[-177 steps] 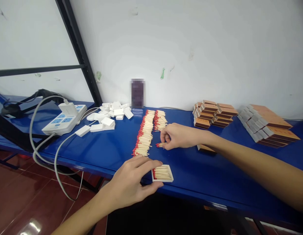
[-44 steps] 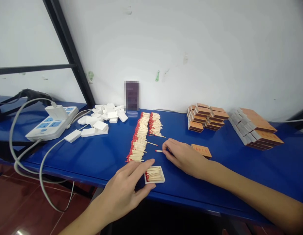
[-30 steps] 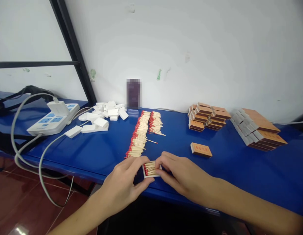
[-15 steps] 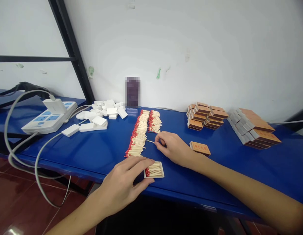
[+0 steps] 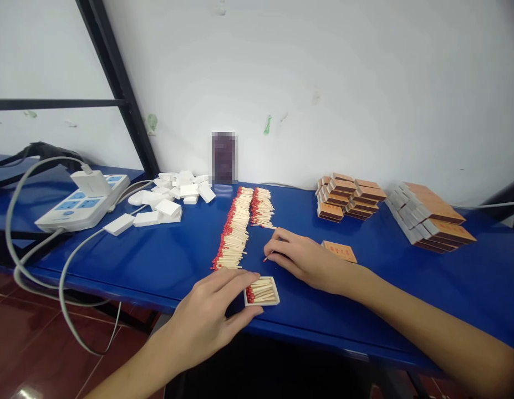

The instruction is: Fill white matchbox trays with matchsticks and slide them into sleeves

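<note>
My left hand (image 5: 213,316) grips the left side of a small white tray (image 5: 262,291) part-filled with red-tipped matches, near the front edge of the blue table (image 5: 165,260). My right hand (image 5: 304,260) lies just behind the tray, its fingers pinched on a single match (image 5: 266,257) whose red tip points left. A long row of loose matches (image 5: 235,233) and a shorter heap of matches (image 5: 261,209) lie further back. A single orange matchbox sleeve (image 5: 339,251) rests beside my right wrist.
Stacks of orange matchboxes (image 5: 350,195) and a slanted row of boxes (image 5: 429,216) stand at the right back. White empty trays (image 5: 173,197) are heaped at the left, beside a power strip (image 5: 84,199) with grey cables (image 5: 40,260). A black frame post (image 5: 115,83) rises on the left.
My right hand took a loose match from beside the row and drew it back toward the tray. My left hand stayed on the tray.
</note>
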A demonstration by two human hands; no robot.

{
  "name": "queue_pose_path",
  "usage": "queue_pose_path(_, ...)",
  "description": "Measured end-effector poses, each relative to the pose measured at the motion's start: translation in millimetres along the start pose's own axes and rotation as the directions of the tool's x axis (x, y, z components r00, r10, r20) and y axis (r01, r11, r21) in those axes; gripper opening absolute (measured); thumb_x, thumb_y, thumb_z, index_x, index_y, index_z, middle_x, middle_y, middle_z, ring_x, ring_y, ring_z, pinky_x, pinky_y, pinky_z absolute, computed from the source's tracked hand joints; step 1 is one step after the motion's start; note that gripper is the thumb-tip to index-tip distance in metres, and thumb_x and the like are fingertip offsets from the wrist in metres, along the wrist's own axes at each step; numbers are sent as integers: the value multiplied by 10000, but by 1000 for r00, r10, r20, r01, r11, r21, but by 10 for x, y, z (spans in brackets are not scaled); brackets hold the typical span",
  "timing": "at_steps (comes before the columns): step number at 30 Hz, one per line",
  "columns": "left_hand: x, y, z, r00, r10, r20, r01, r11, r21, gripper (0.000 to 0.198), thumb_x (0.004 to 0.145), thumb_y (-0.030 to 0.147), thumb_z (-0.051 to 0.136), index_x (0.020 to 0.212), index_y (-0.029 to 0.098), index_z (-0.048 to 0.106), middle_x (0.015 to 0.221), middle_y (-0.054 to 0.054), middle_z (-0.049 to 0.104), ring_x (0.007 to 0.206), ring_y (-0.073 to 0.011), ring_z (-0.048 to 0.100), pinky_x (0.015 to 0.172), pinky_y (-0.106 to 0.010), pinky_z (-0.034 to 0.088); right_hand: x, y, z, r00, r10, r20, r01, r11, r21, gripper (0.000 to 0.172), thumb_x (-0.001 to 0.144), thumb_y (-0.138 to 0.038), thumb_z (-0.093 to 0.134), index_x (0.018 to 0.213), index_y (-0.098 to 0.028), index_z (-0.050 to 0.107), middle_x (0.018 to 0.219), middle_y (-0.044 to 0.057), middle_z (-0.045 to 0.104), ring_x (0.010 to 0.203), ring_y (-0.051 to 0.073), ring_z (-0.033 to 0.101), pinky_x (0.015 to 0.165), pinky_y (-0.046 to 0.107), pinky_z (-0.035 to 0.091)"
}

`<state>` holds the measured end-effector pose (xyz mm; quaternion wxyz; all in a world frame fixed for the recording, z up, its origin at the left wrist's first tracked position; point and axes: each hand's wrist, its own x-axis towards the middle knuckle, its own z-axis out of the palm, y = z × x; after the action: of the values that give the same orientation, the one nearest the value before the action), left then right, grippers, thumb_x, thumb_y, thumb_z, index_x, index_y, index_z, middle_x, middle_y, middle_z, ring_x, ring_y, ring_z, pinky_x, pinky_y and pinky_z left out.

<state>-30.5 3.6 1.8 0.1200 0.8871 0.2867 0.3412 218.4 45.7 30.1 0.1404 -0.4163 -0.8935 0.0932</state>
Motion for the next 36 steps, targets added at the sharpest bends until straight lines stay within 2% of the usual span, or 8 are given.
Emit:
queue_pose_path(5, 3, 15, -6, 998, -69, -5, 69, 997, 19, 454, 940, 289, 634, 1370, 232, 500, 1108, -69, 688, 993, -205, 681, 874, -350, 596, -42, -75, -40, 999, 34, 8, -34, 997, -76, 167, 1012, -247, 392, 960, -194, 541, 1014, 52, 545, 670, 133, 547, 602, 300, 425)
queue_pose_path(11, 3, 11, 12, 996, -85, -8, 85, 996, 6, 488, 937, 299, 635, 1390, 236, 463, 1123, -68, 682, 990, -208, 681, 858, -351, 599, -111, -360, -25, 999, -20, -34, 27, 976, 215, 51, 953, -206, 473, 928, -213, 517, 947, 21, 547, 670, 111, 508, 610, 266, 413)
queue_pose_path(14, 6, 9, 10, 997, -74, 9, 74, 997, -22, 451, 935, 279, 640, 1354, 241, 478, 1140, -55, 677, 992, -197, 672, 865, -342, 589, -136, -447, -21, 999, -39, -24, 44, 964, 263, 27, 934, -216, 493, 915, -215, 512, 901, 4, 540, 655, 110, 486, 596, 263, 393)
queue_pose_path(16, 10, 11, 1, 998, -57, 23, 57, 998, -25, 382, 939, 271, 636, 1299, 232, 516, 1148, -56, 672, 1009, -196, 662, 877, -337, 580, -134, -429, -26, 994, -31, -106, 59, 961, 272, 56, 940, -213, 468, 888, -216, 490, 843, 1, 531, 673, 125, 472, 617, 270, 396)
queue_pose_path(20, 19, 31, -28, 998, 17, 57, -18, 999, 26, 283, 967, 272, 589, 1245, 219, 576, 1167, -75, 659, 1050, -209, 649, 912, -352, 568, -95, -281, -25, 970, 29, -243, 22, 978, 205, 125, 943, -204, 431, 820, -222, 443, 761, -1, 528, 653, 137, 450, 618, 277, 388)
queue_pose_path(27, 3, 34, -30, 999, 36, 22, -36, 999, 13, 255, 976, 305, 571, 1194, 185, 628, 1108, -93, 686, 1001, -216, 670, 890, -368, 586, -3, -46, -2, 975, 32, -219, -36, 999, -16, 130, 963, -233, 411, 883, -216, 511, 795, 13, 585, 668, 145, 509, 630, 277, 394)
queue_pose_path(33, -28, 28, -16, 999, 7, 43, -10, 998, 55, 395, 983, 327, 556, 1350, 188, 512, 1168, -112, 662, 1040, -230, 656, 887, -390, 588, 21, 61, 27, 969, 89, -229, -117, 987, -114, 169, 959, -236, 423, 1046, -193, 561, 914, 43, 651, 723, 163, 585, 673, 299, 437)
queue_pose_path(36, -17, 41, -17, 996, 65, 59, -71, 991, 112, 283, 996, 289, 522, 1265, 221, 582, 1155, -97, 653, 1020, -234, 660, 849, -394, 597, 39, 111, 77, 955, 143, -259, -185, 971, -148, 246, 955, -240, 432, 1149, -177, 569, 928, 56, 661, 744, 180, 607, 691, 314, 459)
